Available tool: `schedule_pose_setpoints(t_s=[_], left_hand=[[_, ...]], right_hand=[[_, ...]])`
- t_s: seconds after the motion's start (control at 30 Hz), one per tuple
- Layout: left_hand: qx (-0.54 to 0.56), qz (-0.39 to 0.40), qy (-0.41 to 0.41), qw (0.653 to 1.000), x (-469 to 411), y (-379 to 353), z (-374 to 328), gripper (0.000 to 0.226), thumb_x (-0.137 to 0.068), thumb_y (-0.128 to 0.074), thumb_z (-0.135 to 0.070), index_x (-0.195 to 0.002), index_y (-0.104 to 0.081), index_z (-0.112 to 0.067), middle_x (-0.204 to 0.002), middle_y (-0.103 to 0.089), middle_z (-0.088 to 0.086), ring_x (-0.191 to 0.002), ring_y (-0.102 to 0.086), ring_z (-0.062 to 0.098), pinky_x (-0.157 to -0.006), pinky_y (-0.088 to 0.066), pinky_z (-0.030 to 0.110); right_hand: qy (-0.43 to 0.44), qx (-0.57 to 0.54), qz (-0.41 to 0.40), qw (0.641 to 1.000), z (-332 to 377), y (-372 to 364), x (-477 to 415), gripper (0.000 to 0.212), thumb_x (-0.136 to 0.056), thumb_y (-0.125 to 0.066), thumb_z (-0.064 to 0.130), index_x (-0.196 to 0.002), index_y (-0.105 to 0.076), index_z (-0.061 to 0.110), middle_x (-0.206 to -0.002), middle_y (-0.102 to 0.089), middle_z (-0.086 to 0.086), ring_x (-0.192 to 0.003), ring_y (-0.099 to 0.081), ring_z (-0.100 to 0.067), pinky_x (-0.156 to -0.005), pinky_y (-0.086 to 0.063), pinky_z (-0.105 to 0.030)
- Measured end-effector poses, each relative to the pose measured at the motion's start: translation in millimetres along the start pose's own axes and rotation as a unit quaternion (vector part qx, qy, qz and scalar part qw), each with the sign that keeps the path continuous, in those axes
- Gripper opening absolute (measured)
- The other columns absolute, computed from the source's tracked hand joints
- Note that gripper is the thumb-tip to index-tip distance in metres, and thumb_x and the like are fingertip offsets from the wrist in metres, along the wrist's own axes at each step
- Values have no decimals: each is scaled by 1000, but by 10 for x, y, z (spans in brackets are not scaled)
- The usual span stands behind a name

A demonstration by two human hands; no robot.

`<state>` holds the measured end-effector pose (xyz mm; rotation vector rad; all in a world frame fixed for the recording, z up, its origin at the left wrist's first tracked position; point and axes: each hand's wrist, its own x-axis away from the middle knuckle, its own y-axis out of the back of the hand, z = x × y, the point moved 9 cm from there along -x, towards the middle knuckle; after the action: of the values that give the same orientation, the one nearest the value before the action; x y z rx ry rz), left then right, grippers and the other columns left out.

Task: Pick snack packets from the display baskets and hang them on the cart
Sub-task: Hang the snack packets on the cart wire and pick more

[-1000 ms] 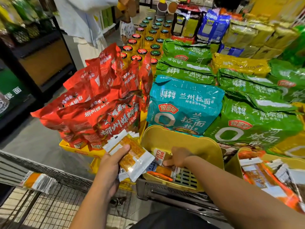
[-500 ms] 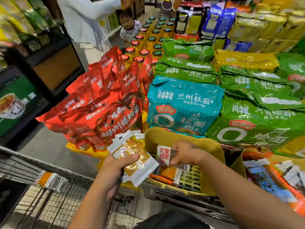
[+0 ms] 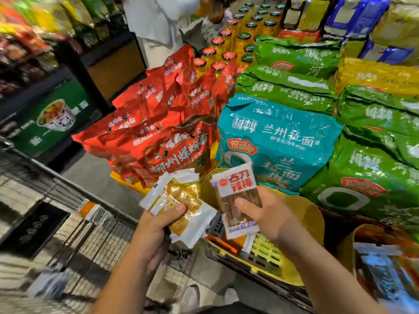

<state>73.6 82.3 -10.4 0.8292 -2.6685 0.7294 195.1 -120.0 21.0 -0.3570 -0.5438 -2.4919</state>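
My left hand [image 3: 156,227] grips a small stack of white-edged packets with golden-yellow filling [image 3: 181,200], held above the gap between cart and display. My right hand [image 3: 265,214] pinches a single white packet with red lettering and brown sticks [image 3: 235,196], lifted upright over the yellow display basket [image 3: 310,214]. A few packets still lie in that basket. The wire cart [image 3: 95,234] is at lower left; an orange and white packet [image 3: 90,209] hangs on its rim.
Red noodle bags [image 3: 163,123], a teal bag [image 3: 278,141] and green bags [image 3: 374,177] are piled behind the basket. A second basket of packets [image 3: 381,264] stands at right. A person in white [image 3: 158,26] stands in the aisle by jars [image 3: 226,48].
My right hand has drawn the red-lettered packet up out of the yellow basket and holds it upright. My left hand with the yellow packets has risen slightly. The view has swung left.
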Motion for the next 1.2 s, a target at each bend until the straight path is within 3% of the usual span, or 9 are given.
schedule_pose_setpoints(t_s=[0.07, 0.17, 0.27, 0.4, 0.5, 0.63, 0.87, 0.97, 1.2], left_hand=[[-17, -19, -4, 1000, 101, 55, 18, 96, -34, -104, -34, -119, -68, -9, -106, -77, 15, -86, -76, 29, -64, -62, 37], [-55, -46, -9, 997, 271, 136, 39, 69, -58, -91, -5, -122, -66, -8, -99, -78, 13, -77, -76, 27, -55, -59, 32], [-87, -65, -16, 994, 428, 224, 45, 70, -59, -95, -16, -122, -66, -10, -100, -78, 11, -80, -76, 26, -58, -59, 28], [-62, -124, -5, 990, 679, 520, 34, 35, -67, -80, -11, -98, -79, -28, -99, -79, 9, -84, -77, 27, -64, -62, 40], [-42, -147, -10, 988, 853, 757, -41, 38, -74, -77, -6, -104, -76, -29, -106, -78, 8, -94, -76, 30, -75, -63, 45], [-24, -183, -38, 982, 1068, 1230, -137, 60, -73, -76, 3, -126, -60, -21, -109, -77, 9, -99, -74, 31, -77, -63, 42], [66, -277, -52, 957, 1726, 2628, -264, 74, -58, -83, -8, -128, -60, -20, -107, -78, 8, -93, -76, 32, -69, -62, 42], [68, -282, -56, 955, 1997, 3158, -405, 74, -60, -82, -7, -129, -61, -19, -108, -77, 10, -93, -76, 32, -64, -62, 40], [73, -320, -76, 941, 2414, 4550, -525, 56, -74, -78, 1, -124, -64, -20, -113, -76, 11, -99, -74, 33, -79, -61, 46]], right_hand=[[0, -23, 41, 999, -1, -240, 17, 6, -98, -65, 20, -104, -63, 21, -89, -75, 7, -73, -68, 0, -73, -54, -25], [18, -34, 88, 995, 60, -542, 86, 11, -101, -60, 24, -112, -59, 21, -95, -72, 7, -78, -65, 0, -74, -54, -23], [79, 120, 102, 984, 187, -783, 97, 15, -101, -55, 39, -112, -53, 28, -93, -67, 5, -83, -63, -13, -77, -52, -39], [126, 192, 155, 961, 389, -1212, 255, 13, -105, -47, 38, -111, -41, 28, -83, -56, 5, -68, -52, -12, -52, -35, -31], [185, 244, 187, 933, 564, -1561, 374, 17, -107, -43, 35, -116, -40, 22, -89, -56, 0, -72, -52, -19, -57, -36, -36], [250, 268, 205, 907, 739, -2123, 479, 21, -105, -46, 34, -118, -44, 18, -107, -63, -7, -99, -61, -31, -82, -48, -45], [177, 144, 320, 920, 748, -3404, 669, 15, -104, -54, 24, -118, -58, 20, -109, -70, 5, -107, -64, -13, -94, -46, -29], [140, 92, 342, 925, 744, -3955, 830, 17, -104, -55, 19, -119, -62, 21, -115, -72, 3, -110, -65, -9, -100, -49, -33], [80, 78, 345, 932, 695, -5013, 1052, 19, -102, -57, 33, -118, -65, 33, -115, -74, 12, -112, -68, -12, -107, -46, -50]])
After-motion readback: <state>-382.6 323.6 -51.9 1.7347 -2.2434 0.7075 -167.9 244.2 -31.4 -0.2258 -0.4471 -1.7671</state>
